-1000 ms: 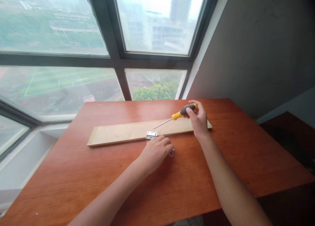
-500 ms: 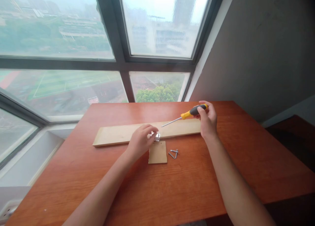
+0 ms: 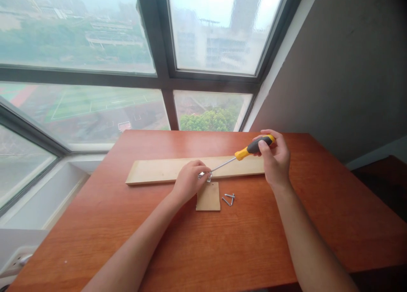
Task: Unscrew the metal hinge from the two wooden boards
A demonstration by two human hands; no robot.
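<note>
My right hand (image 3: 277,158) is wrapped round the yellow and black handle of a screwdriver (image 3: 243,152), whose shaft slants down to the left. The tip reaches the fingertips of my left hand (image 3: 190,178). Those fingers pinch a small silver metal bracket (image 3: 209,177) at the near edge of a long pale wooden board (image 3: 155,171); part of the bracket is hidden by the fingers. Whether a screw is also held there I cannot make out. Just below lies a small thin wooden piece (image 3: 208,200) with a hole near its top edge.
Several loose screws (image 3: 229,198) lie right of the small wooden piece. Everything rests on a reddish-brown table (image 3: 197,249). Behind its far edge are large windows (image 3: 210,109), with a grey wall (image 3: 333,71) to the right. A wall socket (image 3: 20,260) shows at lower left.
The screwdriver tip has come down and left, from above the board to the left fingertips at the bracket. The whole view has shifted slightly; the board and screws have stayed put.
</note>
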